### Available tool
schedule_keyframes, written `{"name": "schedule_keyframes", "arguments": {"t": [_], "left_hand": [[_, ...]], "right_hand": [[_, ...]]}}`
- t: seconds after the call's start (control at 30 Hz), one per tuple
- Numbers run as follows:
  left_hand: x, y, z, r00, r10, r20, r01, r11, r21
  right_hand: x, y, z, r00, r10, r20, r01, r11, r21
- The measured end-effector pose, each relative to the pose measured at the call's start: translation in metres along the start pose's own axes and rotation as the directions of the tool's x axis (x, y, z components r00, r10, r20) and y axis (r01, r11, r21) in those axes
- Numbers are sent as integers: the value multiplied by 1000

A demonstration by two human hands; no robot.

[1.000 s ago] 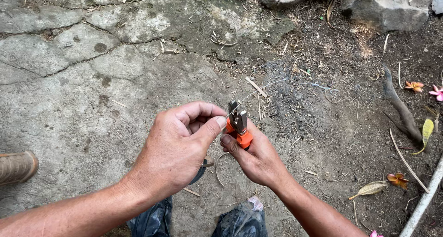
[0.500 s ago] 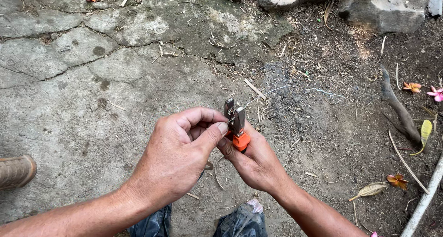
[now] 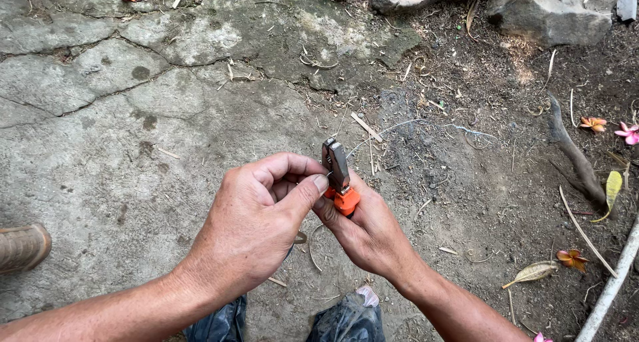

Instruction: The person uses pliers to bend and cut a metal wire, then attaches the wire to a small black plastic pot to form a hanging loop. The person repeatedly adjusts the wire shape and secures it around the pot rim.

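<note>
Gripping orange-handled steel pliers (image 3: 338,175) upright at frame centre, right hand (image 3: 369,232) closed round the handles; left hand (image 3: 256,225) pinches beside the jaws at nine o'clock. Steadiness seems key.

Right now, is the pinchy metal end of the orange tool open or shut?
Shut. The grey jaws of the pliers sit pressed together, pointing up, with no gap showing. The right hand grips the orange handles; the left hand pinches beside them.
</note>
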State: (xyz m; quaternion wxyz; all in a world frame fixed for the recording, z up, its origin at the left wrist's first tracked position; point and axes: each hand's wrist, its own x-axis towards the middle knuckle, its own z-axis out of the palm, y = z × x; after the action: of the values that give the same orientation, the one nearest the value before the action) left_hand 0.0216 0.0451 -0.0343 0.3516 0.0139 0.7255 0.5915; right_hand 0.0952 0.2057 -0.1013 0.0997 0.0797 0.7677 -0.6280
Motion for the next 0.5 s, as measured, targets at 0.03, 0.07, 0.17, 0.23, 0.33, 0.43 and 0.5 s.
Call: {"name": "schedule_keyframes", "arguments": {"t": [0.03,0.07,0.17,0.23,0.33,0.43,0.5], "left_hand": [[0,0,0,1000,-9,-9,10,1000,16],[0,0,0,1000,-19,-17,19,999,32],[1,-2,0,1000,15,-19,-15,1000,13],[2,-5,0,1000,23,-19,-23,1000,17],[2,-10,0,1000,7,-21,-6,999,36],[5,-14,-1,1000,23,-17,-23,999,-23],[6,-16,-1,999,3,-33,-5,999,-49]], "right_hand": [[0,0,0,1000,30,-7,-30,999,-19],[1,-1,0,998,61,-15,-61,997,-38],[2,0,-2,999,-1,-41,-10,965,-261],[2,2,-3,998,-61,-6,57,965,-258],[3,5,-2,993,-81,84,79,997,19],[6,7,3,994,-41,104,31,994,102],[7,7,6,999,-14,50,13,1000,23]]}}
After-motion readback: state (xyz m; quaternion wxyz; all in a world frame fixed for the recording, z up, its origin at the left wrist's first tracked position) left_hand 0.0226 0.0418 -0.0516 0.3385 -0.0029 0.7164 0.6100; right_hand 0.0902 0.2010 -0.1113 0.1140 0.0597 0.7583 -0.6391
